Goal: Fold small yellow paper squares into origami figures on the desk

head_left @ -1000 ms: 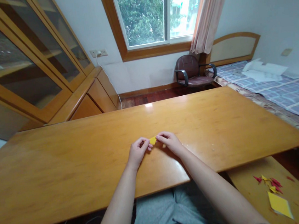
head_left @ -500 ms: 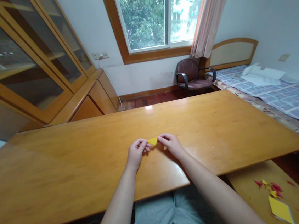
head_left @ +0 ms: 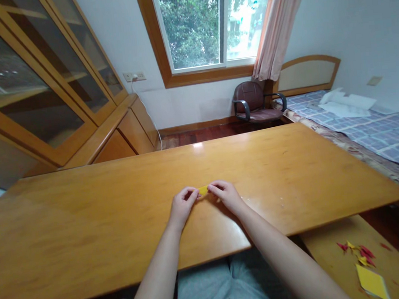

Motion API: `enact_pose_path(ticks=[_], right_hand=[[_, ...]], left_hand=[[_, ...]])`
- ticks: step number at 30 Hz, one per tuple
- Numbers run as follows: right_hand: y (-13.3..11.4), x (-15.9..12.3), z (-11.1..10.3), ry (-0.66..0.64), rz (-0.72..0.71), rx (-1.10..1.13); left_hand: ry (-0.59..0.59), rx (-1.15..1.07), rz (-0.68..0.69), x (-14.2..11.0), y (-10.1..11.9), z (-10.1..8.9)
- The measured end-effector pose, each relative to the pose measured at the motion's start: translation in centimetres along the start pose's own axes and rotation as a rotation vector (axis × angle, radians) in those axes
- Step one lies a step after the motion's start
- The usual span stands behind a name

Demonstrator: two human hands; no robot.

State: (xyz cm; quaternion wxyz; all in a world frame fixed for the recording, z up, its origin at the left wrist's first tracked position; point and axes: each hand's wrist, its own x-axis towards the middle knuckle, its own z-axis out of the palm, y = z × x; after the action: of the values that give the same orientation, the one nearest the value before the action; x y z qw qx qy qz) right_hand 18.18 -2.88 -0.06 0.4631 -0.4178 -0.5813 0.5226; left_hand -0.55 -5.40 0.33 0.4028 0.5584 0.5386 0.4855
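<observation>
A small piece of folded yellow paper (head_left: pixel 203 191) is held just above the wooden table (head_left: pixel 104 226), near its middle. My left hand (head_left: pixel 184 203) pinches the paper's left end between thumb and fingers. At the other end, my right hand (head_left: pixel 224 193) grips it with thumb and forefinger. Fingertips hide both ends, so the exact folded shape cannot be made out.
On a lower surface at the right lie a yellow paper stack (head_left: pixel 372 281) and several small red and yellow folded paper pieces (head_left: pixel 362 253). A brown armchair (head_left: pixel 255 101), a bed (head_left: pixel 379 130) and a glass-door cabinet (head_left: pixel 42 80) stand around the table.
The yellow paper showed a triangular shape pointing down; now a narrower strip of it shows between the fingers. Both hands stay at nearly the same spot, and the view has shifted slightly.
</observation>
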Motion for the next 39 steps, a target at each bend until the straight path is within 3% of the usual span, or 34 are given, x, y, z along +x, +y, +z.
enact_pose_path(ticks=[6,14,39], right_hand=[[-0.4,-0.1,0.1,0.005,-0.036,-0.048],[0.2,-0.2,0.3,-0.003,0.017,-0.004],[0.0,-0.2,0.4,0.044,-0.09,-0.134]], left_hand=[[0.035,0.056,0.05,0.1,-0.1,-0.1],[0.071,0.144,0.195,0.1,0.0,-0.2],[0.046,0.075,0.111,0.4,-0.8,-0.4]])
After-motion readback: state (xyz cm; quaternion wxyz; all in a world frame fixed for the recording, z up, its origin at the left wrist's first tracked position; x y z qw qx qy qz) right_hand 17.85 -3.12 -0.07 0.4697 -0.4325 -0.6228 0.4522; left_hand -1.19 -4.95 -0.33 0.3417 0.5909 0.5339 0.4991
